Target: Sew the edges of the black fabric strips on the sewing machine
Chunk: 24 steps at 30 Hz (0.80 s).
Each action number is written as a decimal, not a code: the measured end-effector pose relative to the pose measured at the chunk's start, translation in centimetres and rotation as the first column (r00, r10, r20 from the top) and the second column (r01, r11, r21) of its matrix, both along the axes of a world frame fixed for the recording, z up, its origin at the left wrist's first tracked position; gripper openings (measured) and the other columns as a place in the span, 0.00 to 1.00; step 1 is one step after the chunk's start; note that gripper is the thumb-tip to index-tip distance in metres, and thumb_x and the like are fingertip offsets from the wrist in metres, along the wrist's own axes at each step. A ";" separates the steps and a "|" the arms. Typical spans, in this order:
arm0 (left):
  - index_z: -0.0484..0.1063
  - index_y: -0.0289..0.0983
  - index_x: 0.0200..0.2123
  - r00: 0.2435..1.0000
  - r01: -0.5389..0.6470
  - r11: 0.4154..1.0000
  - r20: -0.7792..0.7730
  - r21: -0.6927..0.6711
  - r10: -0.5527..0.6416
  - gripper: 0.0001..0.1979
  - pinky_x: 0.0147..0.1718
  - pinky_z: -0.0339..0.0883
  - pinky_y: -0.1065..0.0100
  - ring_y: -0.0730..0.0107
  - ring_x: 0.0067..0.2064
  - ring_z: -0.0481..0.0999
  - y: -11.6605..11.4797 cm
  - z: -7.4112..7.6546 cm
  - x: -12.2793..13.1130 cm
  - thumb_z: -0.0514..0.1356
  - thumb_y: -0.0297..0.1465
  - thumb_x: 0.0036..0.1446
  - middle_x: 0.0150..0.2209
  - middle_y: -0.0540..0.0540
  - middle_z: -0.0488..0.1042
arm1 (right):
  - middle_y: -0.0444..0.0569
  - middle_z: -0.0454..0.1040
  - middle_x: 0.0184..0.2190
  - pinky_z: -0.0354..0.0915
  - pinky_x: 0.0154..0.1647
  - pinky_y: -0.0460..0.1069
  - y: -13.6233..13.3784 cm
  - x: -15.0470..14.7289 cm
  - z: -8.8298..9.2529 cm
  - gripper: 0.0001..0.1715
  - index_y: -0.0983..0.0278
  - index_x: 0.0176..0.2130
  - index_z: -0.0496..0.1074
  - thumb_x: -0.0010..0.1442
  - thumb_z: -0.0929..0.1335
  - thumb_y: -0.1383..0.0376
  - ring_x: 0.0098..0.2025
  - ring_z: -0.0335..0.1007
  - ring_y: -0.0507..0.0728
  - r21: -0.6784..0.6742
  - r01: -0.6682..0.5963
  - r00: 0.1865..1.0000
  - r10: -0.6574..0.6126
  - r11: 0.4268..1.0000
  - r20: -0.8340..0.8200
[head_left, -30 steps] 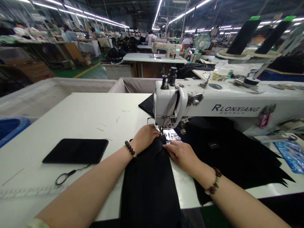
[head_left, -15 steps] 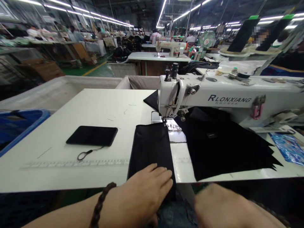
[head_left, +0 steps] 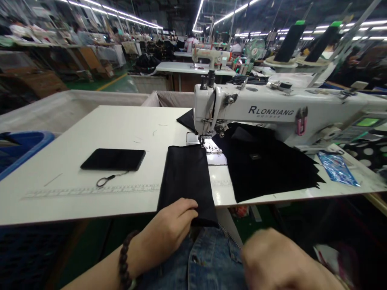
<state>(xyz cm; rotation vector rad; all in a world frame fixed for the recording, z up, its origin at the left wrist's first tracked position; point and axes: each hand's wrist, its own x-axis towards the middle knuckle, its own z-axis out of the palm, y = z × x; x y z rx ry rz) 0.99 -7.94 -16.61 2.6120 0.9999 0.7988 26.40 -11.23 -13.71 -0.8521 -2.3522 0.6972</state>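
A strip of black fabric (head_left: 186, 177) runs from the needle of the white sewing machine (head_left: 266, 110) to the table's front edge. My left hand (head_left: 169, 231), a bead bracelet on its wrist, curls its fingers round the near end of that strip, just past the edge. My right hand (head_left: 272, 259) is low at the bottom right, over my lap, blurred by motion, and its fingers do not show. Below both hands is denim (head_left: 208, 262) on my lap.
A stack of black fabric pieces (head_left: 266, 169) lies right of the needle. A black tablet (head_left: 113, 159) and small snips (head_left: 104, 181) lie on the white table (head_left: 90, 133) at left. A blue bin (head_left: 21, 147) stands far left. A blue packet (head_left: 337, 169) lies at right.
Both hands have drawn back from the needle to the table's front edge. My left hand went from lying flat on the strip to curling on its near end. The camera has pulled back.
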 end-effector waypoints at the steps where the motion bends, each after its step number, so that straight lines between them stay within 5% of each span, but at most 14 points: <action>1: 0.70 0.31 0.37 1.000 -0.008 1.000 0.024 -0.011 0.008 0.13 0.40 0.71 0.68 0.68 0.40 0.71 -0.1 0.0 0.1 0.46 0.20 0.58 0.38 0.40 0.71 | 0.43 0.71 0.26 0.64 0.27 0.43 0.9 -0.6 -0.8 0.15 0.63 0.31 0.70 0.63 0.60 0.59 0.26 0.67 0.49 -0.139 0.013 1.000 -0.011 0.990 0.014; 2: 0.70 0.31 0.37 0.999 -0.006 1.000 0.032 -0.007 0.006 0.13 0.38 0.71 0.67 0.68 0.38 0.70 -0.1 -0.1 0.2 0.46 0.20 0.58 0.37 0.41 0.71 | 0.43 0.71 0.24 0.63 0.26 0.43 1.6 -1.1 -1.8 0.16 0.63 0.30 0.70 0.63 0.60 0.59 0.26 0.67 0.49 -0.310 0.043 0.999 -0.039 0.950 0.021; 5: 0.70 0.33 0.41 0.999 0.034 0.999 -0.034 0.042 -0.032 0.15 0.31 0.70 0.64 0.66 0.33 0.69 0.0 -0.5 0.7 0.46 0.20 0.58 0.33 0.42 0.70 | 0.47 0.72 0.29 0.62 0.28 0.45 2.6 -2.9 -5.7 0.18 0.66 0.36 0.71 0.60 0.62 0.54 0.29 0.67 0.52 -0.763 0.099 0.973 -0.223 0.639 -0.060; 7: 0.70 0.34 0.41 0.996 0.051 0.996 -0.083 0.073 -0.045 0.14 0.28 0.68 0.63 0.66 0.31 0.67 0.0 -0.9 1.0 0.46 0.21 0.58 0.31 0.43 0.69 | 0.47 0.71 0.27 0.60 0.25 0.45 2.4 -3.8 -7.9 0.23 0.68 0.33 0.71 0.54 0.64 0.49 0.26 0.65 0.51 -0.891 -0.002 0.922 -0.345 0.453 -0.177; 9: 0.71 0.32 0.38 0.995 0.062 0.996 -0.087 0.068 -0.056 0.13 0.28 0.68 0.63 0.66 0.31 0.67 -0.1 -1.2 1.3 0.47 0.22 0.58 0.31 0.42 0.68 | 0.45 0.70 0.22 0.58 0.24 0.44 2.1 -4.4 -9.1 0.25 0.68 0.27 0.70 0.50 0.66 0.48 0.22 0.63 0.49 -0.929 -0.075 0.874 -0.425 0.362 -0.236; 13: 0.70 0.29 0.38 0.993 0.107 0.994 -0.044 0.016 -0.106 0.11 0.35 0.68 0.62 0.65 0.36 0.67 -0.4 -1.6 1.5 0.48 0.21 0.59 0.35 0.40 0.69 | 0.44 0.69 0.19 0.57 0.24 0.43 1.8 -4.6 -8.7 0.23 0.68 0.22 0.69 0.47 0.69 0.50 0.20 0.61 0.46 -0.938 -0.087 0.855 -0.459 0.335 -0.243; 24: 0.71 0.30 0.34 0.986 0.149 0.988 -0.078 0.032 -0.146 0.13 0.30 0.67 0.65 0.67 0.33 0.67 -0.4 -0.6 1.6 0.47 0.23 0.61 0.30 0.42 0.70 | 0.42 0.70 0.18 0.60 0.26 0.44 1.9 -4.5 -6.6 0.20 0.67 0.21 0.69 0.46 0.71 0.53 0.20 0.63 0.47 -0.946 -0.053 0.877 -0.438 0.319 -0.197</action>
